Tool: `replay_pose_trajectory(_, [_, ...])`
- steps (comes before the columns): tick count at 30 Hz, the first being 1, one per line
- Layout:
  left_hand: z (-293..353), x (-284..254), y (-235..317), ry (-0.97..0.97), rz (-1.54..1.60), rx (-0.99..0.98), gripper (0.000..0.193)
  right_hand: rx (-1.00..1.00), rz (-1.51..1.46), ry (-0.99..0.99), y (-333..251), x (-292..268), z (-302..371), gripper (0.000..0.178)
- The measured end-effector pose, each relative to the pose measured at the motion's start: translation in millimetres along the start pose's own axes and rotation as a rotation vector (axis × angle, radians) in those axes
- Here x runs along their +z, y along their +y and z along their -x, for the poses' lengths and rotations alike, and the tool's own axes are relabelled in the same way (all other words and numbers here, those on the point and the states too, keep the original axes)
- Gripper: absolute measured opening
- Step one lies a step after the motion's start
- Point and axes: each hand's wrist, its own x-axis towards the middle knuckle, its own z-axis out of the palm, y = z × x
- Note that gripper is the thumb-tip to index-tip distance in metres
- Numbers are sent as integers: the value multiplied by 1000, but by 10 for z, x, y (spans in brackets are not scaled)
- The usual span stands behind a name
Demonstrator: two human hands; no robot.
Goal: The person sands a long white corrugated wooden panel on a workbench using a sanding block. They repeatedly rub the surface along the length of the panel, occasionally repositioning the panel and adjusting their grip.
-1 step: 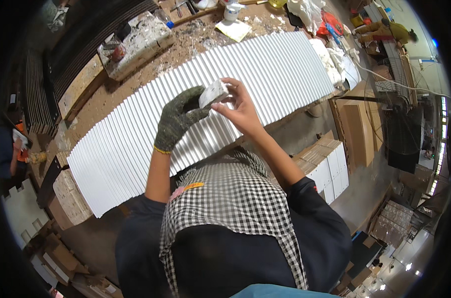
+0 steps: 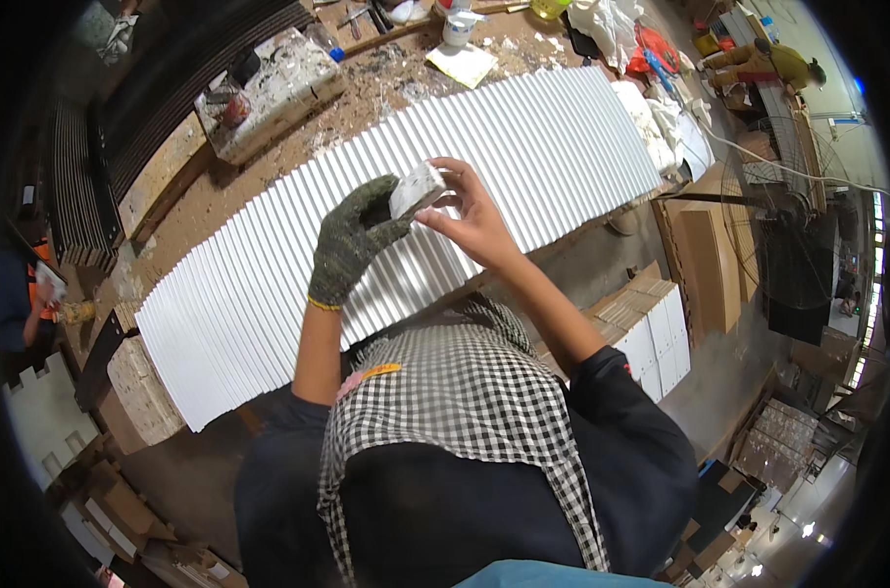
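Over the middle of a long row of white slats [image 2: 523, 147], I hold up a small white block [image 2: 418, 190] with grey smudges. My left hand [image 2: 352, 235], in a dark green knitted glove with a yellow cuff, is curled against the block's left side, thumb below and fingers above. On the other side, the bare fingers and thumb of my right hand [image 2: 474, 220] pinch the block's right end. The slats lie packed side by side, their narrow edges up. Part of the block is hidden behind my fingers.
A stained white foam block [image 2: 278, 103] with a dark cup lies at the far left. Behind the slats stand a white tub [image 2: 457, 27] and a yellowish sheet [image 2: 462, 65]. Stacked boards [image 2: 651, 338] and a large fan [image 2: 783, 206] are to the right. Other people work farther off.
My hands and the block have shifted very slightly left in the picture. The grip looks the same.
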Motion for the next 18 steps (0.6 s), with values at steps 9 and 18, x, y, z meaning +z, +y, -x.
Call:
replay_pose_trajectory(9, [168,274,-4,349,61,27,63,244,343,322,1281,-2225,-2860,47])
replay_pose_trajectory(18, [266,550,-84,421,-31,-86,62,202,176,493,2079,-2808,-3991,27])
